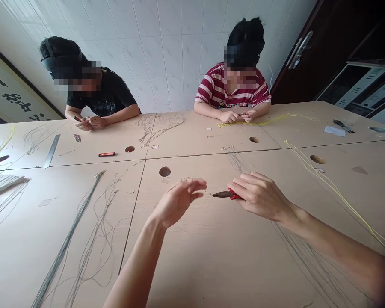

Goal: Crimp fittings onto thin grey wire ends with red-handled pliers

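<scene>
My right hand (pixel 259 194) is wrapped around a pair of pliers (pixel 223 194) with red handles and dark pointed jaws, which point left. A thin cord (pixel 208 193) runs from the jaw tips to the curled fingers of my left hand (pixel 182 199). What lies between those fingertips is mostly hidden. Both hands are above the tabletop (pixel 186 256). Beneath my right hand and forearm passes a loose bundle of grey cords (pixel 295 244), whose far ends (pixel 229 149) carry small metal fittings.
Left of my left arm lie a dense grey-green cord bundle (pixel 80 214) and looser cords (pixel 99 222). Yellow cords (pixel 333 186) stretch along the right. Two people sit opposite, handling small things. A steel ruler (pixel 51 150), a red marker (pixel 107 154) and round table holes (pixel 164 171) are farther off.
</scene>
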`<state>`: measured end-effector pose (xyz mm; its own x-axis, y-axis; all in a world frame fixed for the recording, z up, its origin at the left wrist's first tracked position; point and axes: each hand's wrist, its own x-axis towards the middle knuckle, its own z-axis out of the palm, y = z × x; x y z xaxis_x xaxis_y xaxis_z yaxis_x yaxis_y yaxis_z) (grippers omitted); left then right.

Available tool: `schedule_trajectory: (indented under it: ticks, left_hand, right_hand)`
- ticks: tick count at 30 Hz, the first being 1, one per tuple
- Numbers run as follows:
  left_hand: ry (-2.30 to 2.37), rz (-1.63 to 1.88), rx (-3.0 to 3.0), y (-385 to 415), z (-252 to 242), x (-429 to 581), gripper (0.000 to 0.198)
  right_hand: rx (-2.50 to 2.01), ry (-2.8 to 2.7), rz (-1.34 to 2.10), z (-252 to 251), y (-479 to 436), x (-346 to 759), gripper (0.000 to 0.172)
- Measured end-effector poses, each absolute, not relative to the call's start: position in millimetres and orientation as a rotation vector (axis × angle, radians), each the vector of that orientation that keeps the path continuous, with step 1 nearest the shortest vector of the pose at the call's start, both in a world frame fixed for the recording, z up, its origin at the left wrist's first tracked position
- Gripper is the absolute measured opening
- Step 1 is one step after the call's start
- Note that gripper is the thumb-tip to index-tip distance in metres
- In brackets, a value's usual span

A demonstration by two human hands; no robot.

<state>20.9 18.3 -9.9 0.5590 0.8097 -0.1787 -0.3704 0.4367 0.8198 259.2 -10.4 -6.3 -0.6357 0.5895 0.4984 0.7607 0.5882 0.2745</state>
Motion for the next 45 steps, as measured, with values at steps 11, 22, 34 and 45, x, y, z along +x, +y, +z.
schedule_trajectory:
  ticks: [11, 22, 34, 45]
  left_hand:
    - [0.566, 0.930, 0.449, 24, -9, 40, 0.027]
    - [0.721, 0.811, 0.791, 29, -10, 41, 0.037]
    - [0.777, 0.759, 0.811, 31, -16, 41, 0.039]
    - [0.805, 0.744, 0.766, 31, -25, 44, 0.038]
  right_hand:
    - [-1.008, -2.528, -0.641, -4, -12, 252, 0.023]
    - [-0.984, -2.629, -0.624, -5, -14, 250, 0.021]
    - [-0.942, -2.638, -0.594, -10, -14, 253, 0.022]
    - [-0.946, -2.641, -0.557, -19, -15, 253, 0.019]
